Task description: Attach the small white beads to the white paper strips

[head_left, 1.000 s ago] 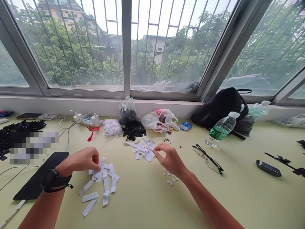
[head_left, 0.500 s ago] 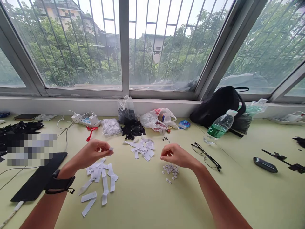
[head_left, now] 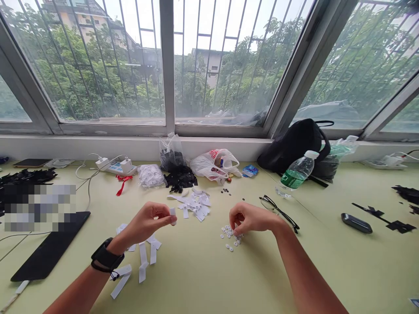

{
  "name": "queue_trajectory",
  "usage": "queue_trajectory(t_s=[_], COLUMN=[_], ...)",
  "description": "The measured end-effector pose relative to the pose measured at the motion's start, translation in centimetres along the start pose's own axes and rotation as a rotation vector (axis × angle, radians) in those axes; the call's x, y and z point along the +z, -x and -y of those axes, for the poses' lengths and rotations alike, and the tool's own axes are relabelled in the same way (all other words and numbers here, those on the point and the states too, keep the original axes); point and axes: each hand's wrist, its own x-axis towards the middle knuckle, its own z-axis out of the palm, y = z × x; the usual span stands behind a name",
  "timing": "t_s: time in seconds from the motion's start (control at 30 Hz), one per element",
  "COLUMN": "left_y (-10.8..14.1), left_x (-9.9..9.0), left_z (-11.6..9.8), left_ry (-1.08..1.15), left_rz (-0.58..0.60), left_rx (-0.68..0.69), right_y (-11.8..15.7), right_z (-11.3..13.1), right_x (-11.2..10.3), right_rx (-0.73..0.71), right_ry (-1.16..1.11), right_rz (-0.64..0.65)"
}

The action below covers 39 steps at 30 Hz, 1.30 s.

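My left hand [head_left: 147, 221], with a black band on the wrist, pinches a short white fabric strip [head_left: 173, 212] between thumb and fingers above the table. Loose white strips [head_left: 143, 258] lie beneath and in front of it. To the right, my right hand [head_left: 251, 218] reaches down with bent, closed fingers into a small pile of white round buttons [head_left: 227, 246]. Whatever its fingertips grip is hidden. Between and beyond both hands lies a second heap of white strips [head_left: 197, 205], some bearing small round pieces.
Eyeglasses [head_left: 278, 211] and a tilted water bottle [head_left: 297, 172] stand right of my right hand. Black strips [head_left: 180, 179], a bag of white pieces [head_left: 150, 175] and a plastic bag [head_left: 209, 165] line the back. A dark tablet-like slab [head_left: 49, 248] lies left.
My left hand has moved right and slightly nearer me, still pinching the white strip. My right hand has lowered and shifted right, its fingertips now among the white buttons.
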Motion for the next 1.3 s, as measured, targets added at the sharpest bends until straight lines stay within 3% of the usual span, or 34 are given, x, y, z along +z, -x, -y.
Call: queue_trajectory(t_s=[0.17, 0.37, 0.5, 0.7, 0.97, 1.1, 1.3], left_y=[-0.1, -0.2, -0.3, -0.3, -0.3, -0.3, -0.3], left_x=[0.5, 0.9, 1.3, 1.2, 1.4, 1.9, 2.8], left_z=[0.8, 0.8, 0.5, 0.2, 0.1, 0.2, 0.3], left_ry=[0.027, 0.113, 0.154, 0.226, 0.436, 0.487, 0.403], left_rz=[0.002, 0.090, 0.031, -0.097, -0.115, -0.163, -0.134], left_rx=[0.013, 0.002, 0.013, -0.092, -0.161, -0.175, -0.180], right_y=[0.0, 0.1, 0.1, 0.2, 0.4, -0.7, -3.1], right_z=[-0.1, 0.1, 0.2, 0.3, 1.9, 3.9, 6.8], right_x=[0.2, 0.1, 0.2, 0.3, 0.4, 2.2, 7.2], right_rx=[0.025, 0.048, 0.061, 0.042, -0.077, -0.205, -0.393], right_ry=[0.007, 0.015, 0.023, 0.023, -0.086, -0.151, -0.026], right_rz=[0.031, 0.059, 0.063, 0.065, -0.027, -0.109, -0.238])
